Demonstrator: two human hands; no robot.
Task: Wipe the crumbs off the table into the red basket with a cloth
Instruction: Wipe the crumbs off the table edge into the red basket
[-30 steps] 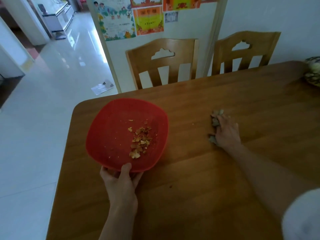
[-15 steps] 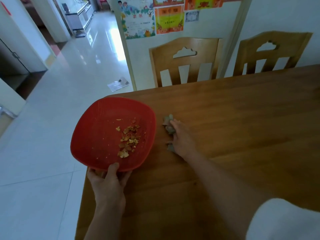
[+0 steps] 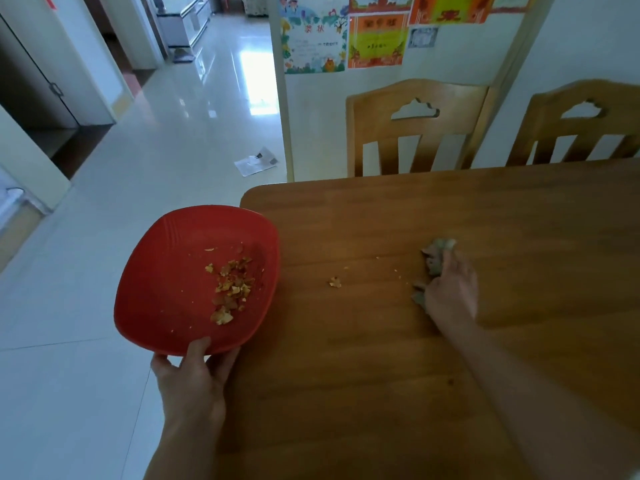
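My left hand [image 3: 194,379] grips the near rim of the red basket [image 3: 162,282], a shallow red dish held beside the table's left edge, mostly over the floor. A pile of orange-yellow crumbs [image 3: 232,289] lies inside it. My right hand [image 3: 450,292] presses a grey cloth [image 3: 434,259] flat on the wooden table [image 3: 381,375], well to the right of the basket. One larger crumb [image 3: 335,282] and a few tiny specks [image 3: 398,271] lie on the table between the cloth and the basket.
Two wooden chairs [image 3: 415,129] [image 3: 581,126] stand at the table's far side against a white wall with colourful posters [image 3: 346,32]. Glossy white floor lies to the left, with a paper sheet [image 3: 256,162] on it.
The basket has slid left, from on the table to hanging beside its edge. My right hand and cloth swept left toward the basket, then pulled back right, leaving crumbs on the table.
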